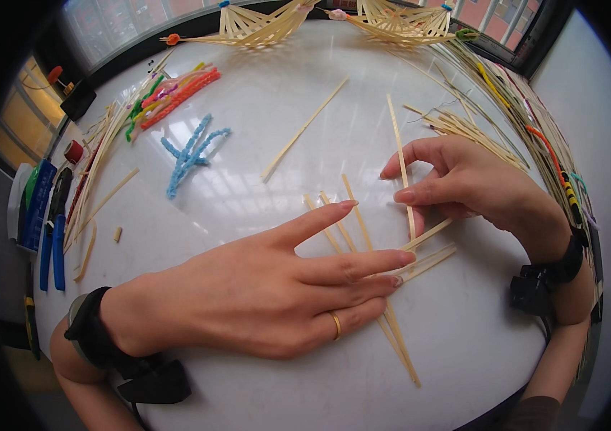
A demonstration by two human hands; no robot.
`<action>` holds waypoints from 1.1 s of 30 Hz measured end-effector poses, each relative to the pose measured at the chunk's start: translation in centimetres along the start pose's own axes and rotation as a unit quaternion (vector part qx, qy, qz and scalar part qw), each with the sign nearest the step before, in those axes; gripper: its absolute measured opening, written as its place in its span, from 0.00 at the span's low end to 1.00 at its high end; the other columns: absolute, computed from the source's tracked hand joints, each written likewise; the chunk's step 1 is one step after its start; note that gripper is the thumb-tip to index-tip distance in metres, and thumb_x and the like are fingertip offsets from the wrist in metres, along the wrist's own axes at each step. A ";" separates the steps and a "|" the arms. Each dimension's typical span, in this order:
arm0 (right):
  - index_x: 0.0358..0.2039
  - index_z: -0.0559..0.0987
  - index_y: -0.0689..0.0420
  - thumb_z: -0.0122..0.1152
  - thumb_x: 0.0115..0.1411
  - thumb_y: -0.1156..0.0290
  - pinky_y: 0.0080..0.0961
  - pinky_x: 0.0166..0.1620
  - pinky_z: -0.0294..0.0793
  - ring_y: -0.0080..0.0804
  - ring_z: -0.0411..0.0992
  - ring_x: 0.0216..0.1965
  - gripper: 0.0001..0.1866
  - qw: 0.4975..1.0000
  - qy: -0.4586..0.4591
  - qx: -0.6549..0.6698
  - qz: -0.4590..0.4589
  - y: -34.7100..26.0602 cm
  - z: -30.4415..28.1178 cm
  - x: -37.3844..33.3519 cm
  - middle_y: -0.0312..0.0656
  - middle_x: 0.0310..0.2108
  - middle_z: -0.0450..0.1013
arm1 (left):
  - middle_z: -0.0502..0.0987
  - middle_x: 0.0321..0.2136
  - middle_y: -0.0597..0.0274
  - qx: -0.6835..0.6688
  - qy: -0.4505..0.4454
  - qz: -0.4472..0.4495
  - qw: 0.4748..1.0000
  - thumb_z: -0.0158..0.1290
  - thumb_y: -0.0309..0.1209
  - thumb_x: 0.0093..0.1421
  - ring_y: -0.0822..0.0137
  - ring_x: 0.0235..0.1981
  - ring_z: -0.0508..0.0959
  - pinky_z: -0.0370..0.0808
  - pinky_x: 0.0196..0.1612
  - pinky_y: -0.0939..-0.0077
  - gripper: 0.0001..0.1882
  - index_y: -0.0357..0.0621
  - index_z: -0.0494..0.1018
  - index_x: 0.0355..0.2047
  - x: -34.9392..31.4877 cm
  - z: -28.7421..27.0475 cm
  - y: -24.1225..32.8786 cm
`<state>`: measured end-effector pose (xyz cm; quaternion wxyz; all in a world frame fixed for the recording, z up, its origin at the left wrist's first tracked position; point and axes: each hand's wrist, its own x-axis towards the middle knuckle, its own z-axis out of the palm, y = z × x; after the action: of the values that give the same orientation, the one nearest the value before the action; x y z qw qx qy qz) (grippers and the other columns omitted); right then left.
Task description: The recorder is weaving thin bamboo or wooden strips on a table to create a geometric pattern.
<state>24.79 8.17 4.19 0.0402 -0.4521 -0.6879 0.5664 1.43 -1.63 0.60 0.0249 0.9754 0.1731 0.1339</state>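
Several thin bamboo strips (358,213) lie crossed on the white table, partly covered by my left hand (276,280). That hand rests flat with its fingers stretched out, pressing on the strips where they cross; the crossing itself is hidden. A gold ring sits on one finger. To its right, my right hand (456,179) pinches a single bamboo strip (396,133) between thumb and fingers. This strip stands nearly lengthwise to me, its lower end beside the crossed strips. More strip ends (431,262) stick out to the right of my left fingertips.
A loose strip (305,129) lies beyond my hands. Blue fuzzy wire stems (194,154) and a coloured bundle (179,97) are at left, near blue-handled pliers (52,244). More bamboo strips (474,133) lie behind my right hand. Woven bamboo pieces (255,29) stand at the back.
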 end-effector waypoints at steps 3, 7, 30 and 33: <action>0.49 0.73 0.65 0.61 0.59 0.68 0.14 0.22 0.56 0.13 0.61 0.19 0.20 1.000 0.003 -0.006 0.007 0.3 -0.3 0.2 0.36 0.22 0.78 | 0.75 0.54 0.68 0.000 0.005 0.007 1.000 0.53 0.27 0.60 0.70 0.63 0.67 0.44 0.69 0.42 0.14 0.48 0.74 0.47 0.3 0.4 -0.4; 0.50 0.73 0.67 0.61 0.59 0.68 0.13 0.22 0.56 0.13 0.62 0.19 0.21 1.000 -0.007 -0.012 -0.005 0.2 -0.2 0.2 0.37 0.23 0.78 | 0.75 0.54 0.69 0.004 -0.003 -0.005 1.000 0.54 0.28 0.60 0.71 0.63 0.67 0.44 0.69 0.41 0.15 0.49 0.74 0.48 0.0 0.1 0.0; 0.24 0.80 0.59 0.72 0.51 0.72 0.11 0.30 0.66 0.13 0.69 0.25 0.08 0.995 -0.013 -0.082 -0.059 0.9 -0.2 0.1 0.31 0.23 0.75 | 0.72 0.57 0.64 0.040 -0.005 0.016 0.999 0.49 0.27 0.59 0.67 0.58 0.72 0.72 0.57 0.73 0.20 0.45 0.73 0.53 0.2 0.5 -0.3; 0.25 0.81 0.60 0.72 0.51 0.72 0.12 0.29 0.65 0.13 0.68 0.24 0.07 0.987 -0.011 -0.149 -0.054 0.3 -0.1 0.1 0.31 0.22 0.74 | 0.72 0.57 0.64 0.037 -0.003 0.018 0.999 0.49 0.26 0.59 0.67 0.58 0.72 0.72 0.57 0.75 0.22 0.45 0.71 0.55 0.0 0.3 -0.5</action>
<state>24.95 8.25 3.95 -0.0047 -0.4086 -0.7884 0.4598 1.33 -1.17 0.24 -0.0131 0.9790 0.1604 0.1251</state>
